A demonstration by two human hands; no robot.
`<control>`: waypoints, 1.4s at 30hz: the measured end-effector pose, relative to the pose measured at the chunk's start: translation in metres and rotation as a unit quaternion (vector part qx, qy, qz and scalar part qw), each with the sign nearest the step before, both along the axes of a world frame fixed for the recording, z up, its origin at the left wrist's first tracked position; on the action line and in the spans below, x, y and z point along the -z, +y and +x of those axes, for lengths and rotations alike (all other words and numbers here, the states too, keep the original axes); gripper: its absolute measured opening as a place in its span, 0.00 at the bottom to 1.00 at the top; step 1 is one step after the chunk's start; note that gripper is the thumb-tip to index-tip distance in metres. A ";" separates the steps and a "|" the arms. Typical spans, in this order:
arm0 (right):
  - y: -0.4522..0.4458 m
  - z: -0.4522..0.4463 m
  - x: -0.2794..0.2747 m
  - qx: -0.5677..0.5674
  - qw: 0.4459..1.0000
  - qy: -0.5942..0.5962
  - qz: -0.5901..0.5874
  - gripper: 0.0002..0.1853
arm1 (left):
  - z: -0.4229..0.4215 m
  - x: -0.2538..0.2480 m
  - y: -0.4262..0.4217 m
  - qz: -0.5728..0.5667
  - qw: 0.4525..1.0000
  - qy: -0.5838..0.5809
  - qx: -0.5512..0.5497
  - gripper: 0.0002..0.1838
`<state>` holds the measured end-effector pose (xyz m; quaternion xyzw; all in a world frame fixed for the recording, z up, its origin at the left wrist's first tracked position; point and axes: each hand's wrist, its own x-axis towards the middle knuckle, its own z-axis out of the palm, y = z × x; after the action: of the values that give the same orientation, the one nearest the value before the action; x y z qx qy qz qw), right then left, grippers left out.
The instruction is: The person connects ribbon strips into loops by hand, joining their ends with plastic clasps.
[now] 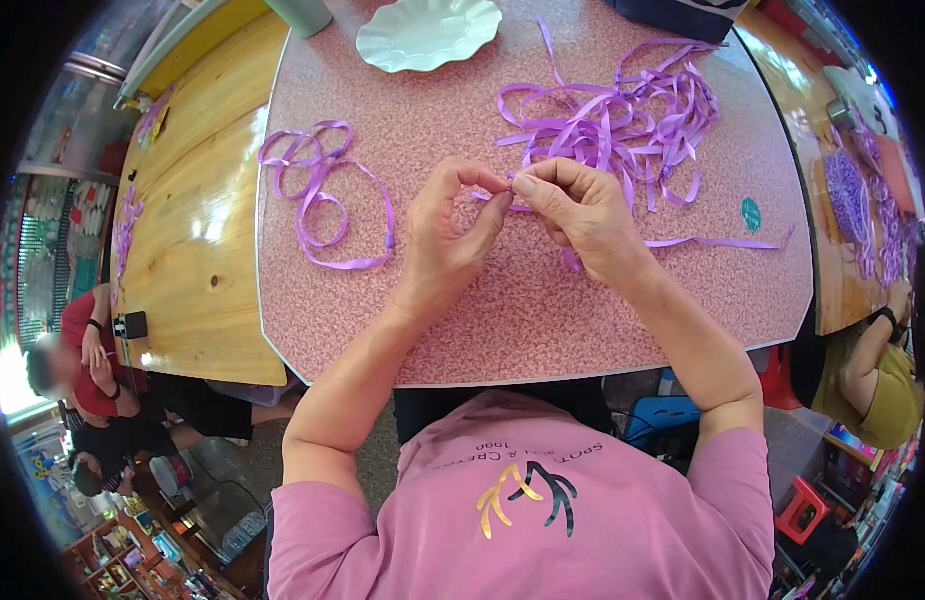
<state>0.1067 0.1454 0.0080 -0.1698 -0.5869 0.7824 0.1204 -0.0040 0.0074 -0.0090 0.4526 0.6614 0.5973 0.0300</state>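
Observation:
Both my hands meet fingertip to fingertip above the middle of the pink speckled table (462,330). My left hand (457,222) and my right hand (585,212) each pinch a purple ribbon (520,207) between thumb and forefinger; the small part at the fingertips is mostly hidden. Behind my right hand lies a tangled pile of purple ribbons (607,125), and one ribbon end (717,243) stretches out to the right. A looped purple ribbon (304,215) rests to the left of my left hand.
A scalloped pale plate (427,35) sits at the far edge, beside a green container (300,14) and a dark bag (682,15). A teal oval (751,214) lies at right. People sit at wooden tables (197,230) on both sides.

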 end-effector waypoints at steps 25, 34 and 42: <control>0.001 0.002 -0.011 -0.025 0.977 -0.022 0.212 0.09 | -0.010 0.002 -0.009 -0.027 0.987 -0.136 0.076 0.07; 0.004 0.002 -0.006 -0.048 0.971 -0.028 0.231 0.06 | -0.008 -0.002 -0.010 -0.054 0.991 -0.091 0.079 0.06; 0.003 0.002 -0.012 -0.040 0.979 -0.036 0.197 0.09 | -0.007 -0.004 -0.012 -0.064 0.984 -0.145 0.084 0.07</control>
<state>0.1092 0.1487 0.0197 -0.1471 -0.7401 0.6487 0.0988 -0.0112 -0.0042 -0.0048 0.4126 0.6462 0.6086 0.2044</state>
